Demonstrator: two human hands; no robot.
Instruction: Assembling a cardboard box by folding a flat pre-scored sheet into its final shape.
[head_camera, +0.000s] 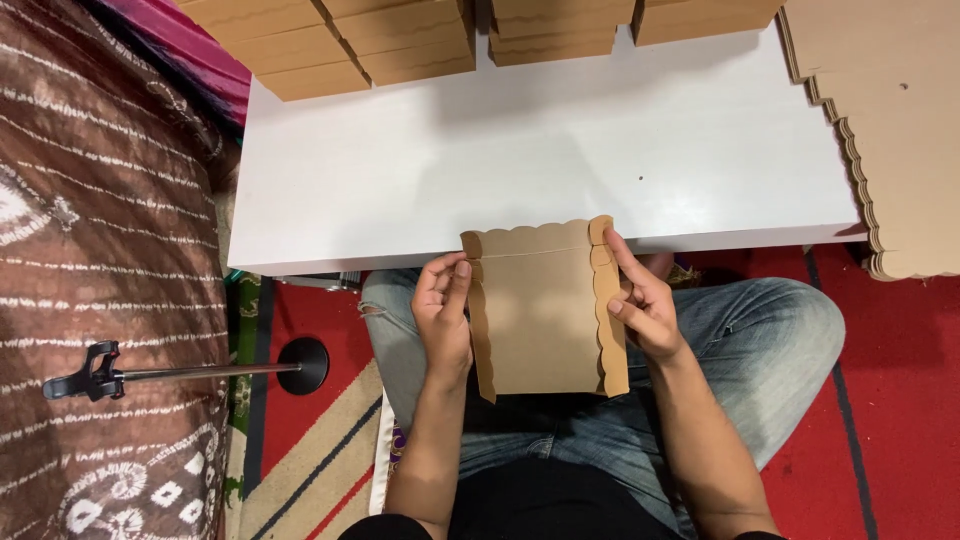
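Both hands grip a brown scalloped cardboard piece (540, 310): left hand (443, 315) fingers clamped on its left flap, right hand (645, 305) fingers on the right, white counter (540, 150) just beyond.

A low white table (450, 160) spans the upper centre of the frame, standing on a red patterned carpet (900, 400). A brown cloth with white patterns (100, 250) fills the left side; a black stand with round base (190, 372) lies across it at lower left.
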